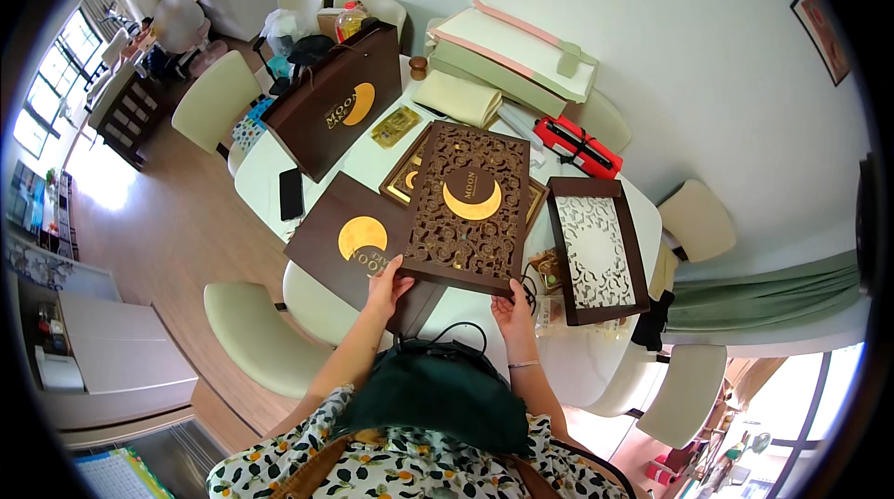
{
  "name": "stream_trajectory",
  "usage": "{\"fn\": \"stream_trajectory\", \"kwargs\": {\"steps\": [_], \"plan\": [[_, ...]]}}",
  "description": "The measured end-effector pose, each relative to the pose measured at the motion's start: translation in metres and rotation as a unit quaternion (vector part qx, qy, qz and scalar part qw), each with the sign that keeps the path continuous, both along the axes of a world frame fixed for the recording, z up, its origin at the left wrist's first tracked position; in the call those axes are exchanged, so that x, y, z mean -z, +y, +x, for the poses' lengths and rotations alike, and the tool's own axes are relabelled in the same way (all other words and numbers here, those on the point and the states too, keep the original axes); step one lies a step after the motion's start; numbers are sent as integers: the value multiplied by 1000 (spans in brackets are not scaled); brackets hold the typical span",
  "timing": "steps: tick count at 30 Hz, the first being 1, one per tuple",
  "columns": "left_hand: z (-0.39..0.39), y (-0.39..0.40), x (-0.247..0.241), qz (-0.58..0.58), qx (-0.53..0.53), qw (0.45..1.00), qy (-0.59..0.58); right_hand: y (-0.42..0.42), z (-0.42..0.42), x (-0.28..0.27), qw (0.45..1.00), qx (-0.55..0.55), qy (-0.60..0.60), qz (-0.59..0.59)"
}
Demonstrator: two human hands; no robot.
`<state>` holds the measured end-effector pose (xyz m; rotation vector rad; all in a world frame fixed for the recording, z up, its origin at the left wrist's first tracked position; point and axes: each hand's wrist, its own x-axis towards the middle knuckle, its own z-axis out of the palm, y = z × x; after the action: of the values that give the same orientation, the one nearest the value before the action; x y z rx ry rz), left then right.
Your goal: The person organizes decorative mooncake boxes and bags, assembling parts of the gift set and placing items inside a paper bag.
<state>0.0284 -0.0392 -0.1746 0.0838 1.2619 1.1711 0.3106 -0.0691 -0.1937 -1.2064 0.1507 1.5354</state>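
Both my hands hold the near edge of a dark brown filigree gift box [466, 247] with a gold crescent and writing on top. My left hand [386, 289] grips its near left corner, and my right hand [514, 310] its near right corner. I cannot tell whether this is a lid alone or a whole box. Partly covered beneath it is a brown tray box [536, 207] with gold compartments. To the left, a brown gift bag [328, 220] with a gold moon lies flat. On the right, a brown openwork box lid [632, 247] shows its hollow side.
A second brown gift bag [307, 132] stands at the table's left. Nearby are a black phone [291, 194] and a gold packet [395, 127]. Farther back lie a cream pouch [461, 97], a pale green box [489, 73] and a red case [580, 146]. Chairs [262, 338] surround the table.
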Motion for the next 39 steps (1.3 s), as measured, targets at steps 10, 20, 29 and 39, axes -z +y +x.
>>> {"fn": "stream_trajectory", "kwargs": {"steps": [10,20,29,39], "plan": [[-2,-7,24,15,-19,998,-55,-6,-9,13,999,27,-15,23],[-4,4,37,-6,8,998,-66,4,1,-13,996,-37,-5,-82],[2,6,28,50,-12,988,-143,9,14,20,997,-58,51,15],[13,-5,25,23,-35,984,-172,13,32,-26,981,-184,-44,-35]]}}
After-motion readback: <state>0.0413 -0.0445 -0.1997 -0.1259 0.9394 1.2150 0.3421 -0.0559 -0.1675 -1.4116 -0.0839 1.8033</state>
